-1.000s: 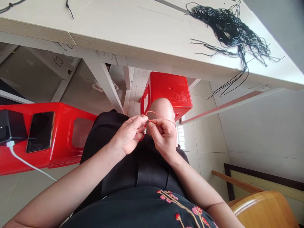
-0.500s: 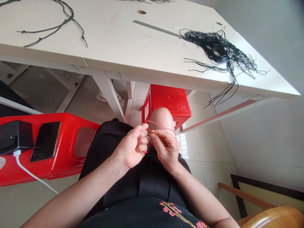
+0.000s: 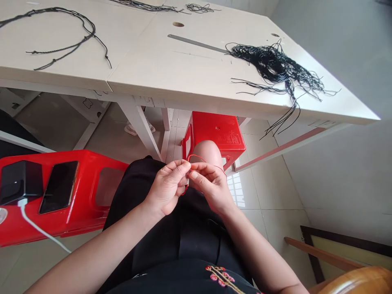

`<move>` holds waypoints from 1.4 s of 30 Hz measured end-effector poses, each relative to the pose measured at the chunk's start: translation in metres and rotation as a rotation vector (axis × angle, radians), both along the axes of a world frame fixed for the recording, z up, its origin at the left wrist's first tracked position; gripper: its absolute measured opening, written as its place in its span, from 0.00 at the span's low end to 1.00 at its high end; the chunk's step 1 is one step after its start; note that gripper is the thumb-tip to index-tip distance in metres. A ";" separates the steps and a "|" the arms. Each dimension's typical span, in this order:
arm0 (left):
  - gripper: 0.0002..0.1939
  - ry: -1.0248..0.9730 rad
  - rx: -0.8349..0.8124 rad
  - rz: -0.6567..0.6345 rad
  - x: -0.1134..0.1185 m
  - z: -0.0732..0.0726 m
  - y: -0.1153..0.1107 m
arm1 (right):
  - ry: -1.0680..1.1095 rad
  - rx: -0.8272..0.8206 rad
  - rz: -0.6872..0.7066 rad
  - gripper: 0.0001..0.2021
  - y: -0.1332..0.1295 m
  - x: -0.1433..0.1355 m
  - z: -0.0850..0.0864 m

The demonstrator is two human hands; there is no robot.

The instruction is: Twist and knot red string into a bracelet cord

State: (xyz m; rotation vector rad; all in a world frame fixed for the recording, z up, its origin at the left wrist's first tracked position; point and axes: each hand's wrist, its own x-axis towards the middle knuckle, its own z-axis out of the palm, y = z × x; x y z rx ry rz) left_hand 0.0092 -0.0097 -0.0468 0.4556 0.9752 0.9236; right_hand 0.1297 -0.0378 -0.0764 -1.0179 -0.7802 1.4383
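A thin red cord (image 3: pixel 200 157) runs between my two hands above my lap, looping up over my knee. My left hand (image 3: pixel 167 183) is closed, with thumb and forefinger pinching the cord; another bit of it hangs below the curled fingers. Thumb and fingertips of my right hand (image 3: pixel 212 183) also pinch the cord, right beside the left fingertips. One strand passes round the outer side of the right hand. The exact spot where the fingertips meet is partly hidden.
On the white table (image 3: pixel 183 77) lie a bundle of black cords (image 3: pixel 275 65), a metal ruler (image 3: pixel 197 43) and knotted black cords (image 3: pixel 88 30). A red stool (image 3: pixel 219 132) stands underneath. At left, another red stool (image 3: pixel 82 183) carries a phone (image 3: pixel 59 185) and a black box with a white cable (image 3: pixel 23 183).
My right hand has moved left, bringing its fingertips against those of the left hand. The red cord's loop is smaller and more curved. The view has shifted slightly.
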 end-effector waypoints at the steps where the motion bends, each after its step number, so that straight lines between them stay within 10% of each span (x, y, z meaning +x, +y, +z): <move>1: 0.15 0.016 0.012 -0.002 0.000 -0.001 -0.001 | 0.019 -0.030 -0.013 0.12 0.002 -0.001 0.002; 9: 0.13 -0.001 -0.064 -0.038 -0.002 -0.002 0.001 | 0.013 -0.160 0.050 0.14 0.006 -0.004 0.004; 20: 0.08 0.236 0.054 -0.243 -0.034 0.005 0.011 | 0.216 -0.200 -0.326 0.11 0.017 0.026 0.006; 34: 0.08 0.339 0.062 -0.192 -0.051 0.024 0.012 | 0.091 -0.103 -0.442 0.15 0.010 0.050 0.007; 42: 0.21 0.423 0.312 -0.694 -0.043 0.009 0.005 | 0.088 -0.139 -0.398 0.10 -0.002 0.038 0.007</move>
